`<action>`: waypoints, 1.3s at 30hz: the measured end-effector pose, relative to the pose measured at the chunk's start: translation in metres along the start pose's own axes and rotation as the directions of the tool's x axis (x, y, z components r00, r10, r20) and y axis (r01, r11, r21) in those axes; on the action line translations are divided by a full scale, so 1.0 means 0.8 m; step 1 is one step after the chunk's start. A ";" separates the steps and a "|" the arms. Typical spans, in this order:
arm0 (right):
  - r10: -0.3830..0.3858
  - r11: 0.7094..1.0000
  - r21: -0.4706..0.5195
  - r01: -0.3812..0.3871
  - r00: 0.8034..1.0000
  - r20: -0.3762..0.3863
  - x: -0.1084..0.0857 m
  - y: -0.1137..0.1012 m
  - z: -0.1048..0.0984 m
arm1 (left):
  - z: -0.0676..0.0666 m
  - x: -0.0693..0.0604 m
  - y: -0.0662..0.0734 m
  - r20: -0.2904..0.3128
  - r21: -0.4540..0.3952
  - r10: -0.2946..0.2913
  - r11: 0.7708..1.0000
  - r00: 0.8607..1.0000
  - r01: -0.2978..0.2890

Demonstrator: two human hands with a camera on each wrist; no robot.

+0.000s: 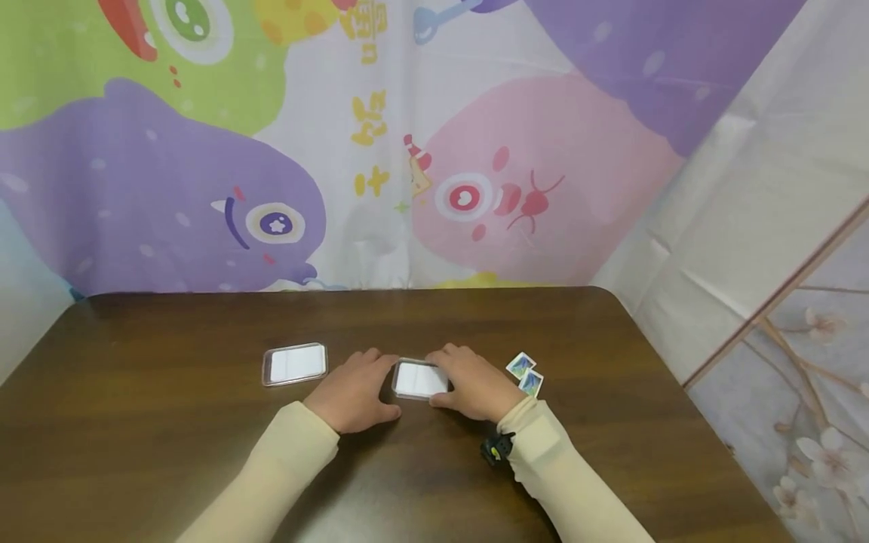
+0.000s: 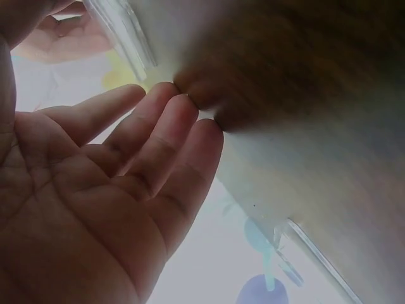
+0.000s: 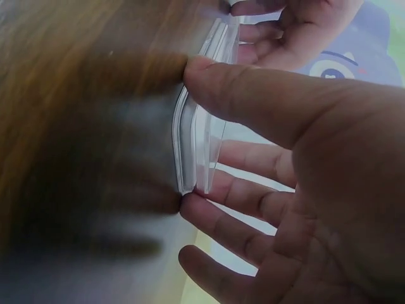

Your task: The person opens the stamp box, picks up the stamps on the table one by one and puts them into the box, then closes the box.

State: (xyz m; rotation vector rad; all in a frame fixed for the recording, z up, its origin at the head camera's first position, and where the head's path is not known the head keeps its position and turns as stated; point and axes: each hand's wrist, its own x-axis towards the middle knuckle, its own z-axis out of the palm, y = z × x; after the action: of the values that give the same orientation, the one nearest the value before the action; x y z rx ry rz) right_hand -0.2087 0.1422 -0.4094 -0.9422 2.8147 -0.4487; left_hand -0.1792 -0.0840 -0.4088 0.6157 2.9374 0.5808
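Note:
A clear plastic case (image 1: 416, 379) with a white rectangle in it lies on the table between the hands. My right hand (image 1: 477, 383) grips its right end, thumb on the near edge and fingers at the far edge; in the right wrist view the layered clear rim of the case (image 3: 185, 142) shows between them. To the left of that case is my left hand (image 1: 350, 394), fingers spread and relaxed. Its fingertips (image 2: 205, 136) touch the tabletop in the left wrist view, and nothing is in its palm.
Left of the left hand lies a second clear case (image 1: 296, 364), also with a white rectangle. Two small picture cards (image 1: 531, 382) overlap beyond the right wrist. Behind the brown table (image 1: 170, 430) hangs a cartoon-printed cloth (image 1: 366, 249).

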 end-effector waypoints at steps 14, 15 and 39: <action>-0.048 0.998 -0.040 0.049 0.998 0.027 -0.003 0.001 0.003 | 0.003 0.002 -0.002 -0.013 0.064 0.030 0.998 0.999 -0.029; -0.051 0.998 -0.040 0.052 0.998 0.030 -0.004 0.000 0.003 | 0.003 0.002 -0.003 -0.015 0.067 0.032 0.997 0.999 -0.031; -0.063 0.998 -0.008 0.064 0.996 0.056 -0.007 -0.008 0.004 | 0.003 0.000 -0.007 -0.001 0.055 0.064 0.996 0.998 -0.064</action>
State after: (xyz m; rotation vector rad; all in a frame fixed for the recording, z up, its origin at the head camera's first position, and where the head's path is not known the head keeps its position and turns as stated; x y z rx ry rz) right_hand -0.2002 0.1402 -0.4099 -1.0324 2.7460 -0.4099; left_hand -0.1808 -0.0878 -0.4130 0.7181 2.9551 0.5086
